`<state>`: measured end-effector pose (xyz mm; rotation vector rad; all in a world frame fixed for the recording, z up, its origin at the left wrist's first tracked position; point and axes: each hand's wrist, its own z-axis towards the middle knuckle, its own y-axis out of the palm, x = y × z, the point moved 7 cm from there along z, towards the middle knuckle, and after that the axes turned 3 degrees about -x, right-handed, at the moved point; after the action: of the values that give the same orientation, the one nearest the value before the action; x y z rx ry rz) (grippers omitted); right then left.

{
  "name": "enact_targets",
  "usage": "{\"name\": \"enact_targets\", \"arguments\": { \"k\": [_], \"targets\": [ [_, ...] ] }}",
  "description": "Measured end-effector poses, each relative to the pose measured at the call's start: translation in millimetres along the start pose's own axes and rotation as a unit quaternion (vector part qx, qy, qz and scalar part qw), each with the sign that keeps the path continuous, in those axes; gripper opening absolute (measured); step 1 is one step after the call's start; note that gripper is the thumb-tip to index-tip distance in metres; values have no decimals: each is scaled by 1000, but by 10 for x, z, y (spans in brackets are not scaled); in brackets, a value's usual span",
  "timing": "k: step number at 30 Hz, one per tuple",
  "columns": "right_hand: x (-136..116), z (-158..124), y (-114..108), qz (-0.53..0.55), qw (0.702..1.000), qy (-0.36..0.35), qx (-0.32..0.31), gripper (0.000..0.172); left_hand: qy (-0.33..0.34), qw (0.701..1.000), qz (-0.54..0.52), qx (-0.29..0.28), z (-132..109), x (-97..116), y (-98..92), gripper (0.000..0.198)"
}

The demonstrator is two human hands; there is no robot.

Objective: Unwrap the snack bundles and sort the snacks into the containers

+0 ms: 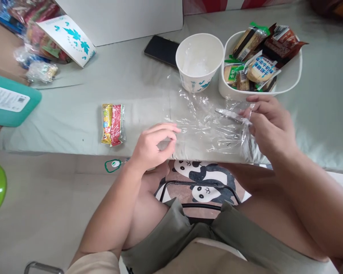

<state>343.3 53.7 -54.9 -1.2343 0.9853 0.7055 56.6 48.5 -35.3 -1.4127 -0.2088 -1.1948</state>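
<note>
A clear, crinkled plastic bag point(200, 121) lies spread on the cloth between my two hands. My left hand point(157, 146) is closed in a pinch at the bag's left edge. At the other end, my right hand point(274, 125) grips the bag's gathered right side and a thin whitish strip point(231, 114); what the strip is cannot be made out. Just beyond the bag stand a white paper cup point(200, 57) with blue leaf prints and a white bin point(294, 76) of wrapped snacks. To the left of my left hand lies a small pack point(112, 125) of yellow and red wrapped snacks.
Behind the cup is a black phone point(161, 50). A tipped paper cup point(74, 40) and bagged snacks point(45, 42) lie at the back left, near a teal container point(14, 99). A white box point(125, 19) stands at the back. The cloth's front edge runs above my lap.
</note>
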Motion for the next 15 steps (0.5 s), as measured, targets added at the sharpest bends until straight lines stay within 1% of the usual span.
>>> {"name": "enact_targets", "arguments": {
  "k": [2,5,8,10,11,13,15],
  "targets": [
    [-59,-18,-21,-44,999,-5,-3,15,-35,996,-72,27,-4,-34,-62,13],
    [-130,-58,16,-86,995,-8,-50,21,-86,982,-156,58,-17,-139,-121,11],
    [-139,-87,82,-98,990,-4,-105,21,-129,971,-182,81,-8,-288,-165,8],
    [-128,-91,113,-90,988,4,-126,21,-177,962,-183,102,-4,-413,-198,8],
    [-116,-88,113,-87,988,16,-124,21,-200,956,-181,115,-4,-469,-216,9],
    [-91,-80,79,-89,990,53,-97,20,-233,947,-170,138,-5,-553,-248,8],
    [-76,-81,44,-84,990,93,-71,17,-248,945,-156,144,1,-604,-261,9]
  ]
}}
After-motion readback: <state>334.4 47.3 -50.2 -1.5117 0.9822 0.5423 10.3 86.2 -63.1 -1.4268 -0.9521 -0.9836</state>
